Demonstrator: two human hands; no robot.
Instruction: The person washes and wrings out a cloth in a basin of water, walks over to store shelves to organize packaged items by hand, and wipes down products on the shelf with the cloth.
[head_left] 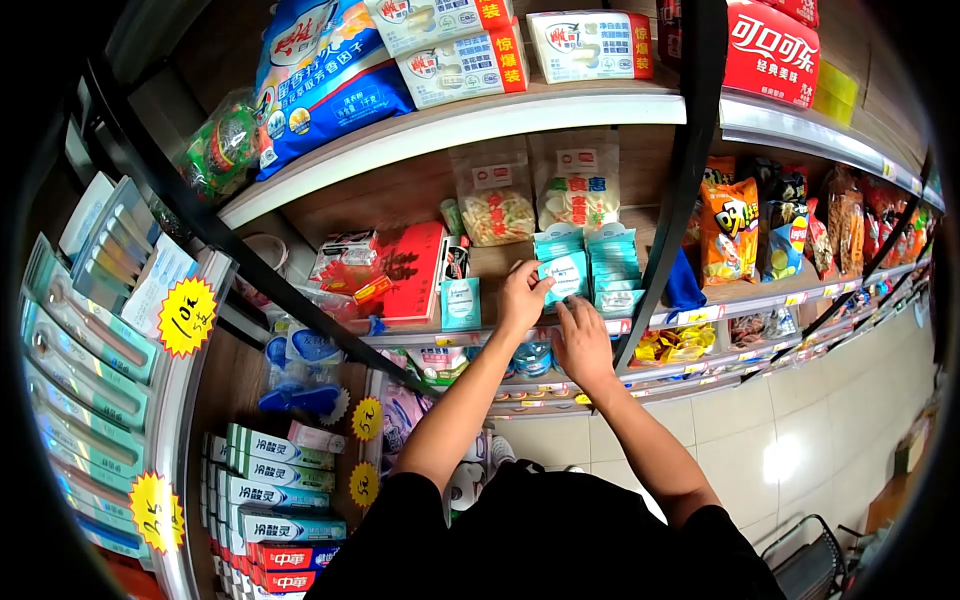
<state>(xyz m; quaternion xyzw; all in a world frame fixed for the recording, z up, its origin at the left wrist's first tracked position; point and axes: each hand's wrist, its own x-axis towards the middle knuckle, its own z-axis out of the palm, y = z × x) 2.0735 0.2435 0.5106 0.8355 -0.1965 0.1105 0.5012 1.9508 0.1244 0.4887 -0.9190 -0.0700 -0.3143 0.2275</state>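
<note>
At the middle shelf, my left hand (523, 298) has its fingers closed at the left edge of a small teal packet (565, 276), the front one of a row. My right hand (585, 345) is at that packet's lower edge, its fingers slightly bent and apart from the thumb. Just to the right stands a second row of teal packets (614, 268). Another teal packet (461, 304) stands by itself to the left of my left hand. What the packets contain cannot be made out.
Behind the packets are two clear bags of snacks (496, 205). Red packages (405, 272) lie left. A black shelf post (672, 215) rises right of my hands. Boxed toothpaste (285, 475) is stacked lower left, beside hanging toothbrushes (95, 325). A folding chair (810, 560) stands lower right.
</note>
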